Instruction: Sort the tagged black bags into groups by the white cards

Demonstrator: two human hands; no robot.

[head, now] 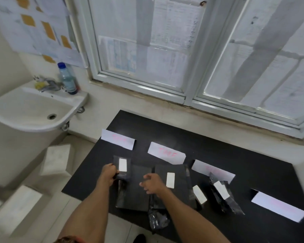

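Four white cards lie on the black table (235, 155): the second card (166, 153) reads "TMF" in red, while the red writing on the first card (118, 139) at ten o'clock, the third card (212, 170) and the fourth card (279, 206) at four o'clock is too blurred to read. The left hand (108, 174) has its fingers closed on a small black bag (121, 167) bearing a blank-looking white tag, just below the first card. The right hand (152, 183) hovers half-curled, gripping nothing, over two flat bags (175, 181), with roughly three more tagged bags at three o'clock
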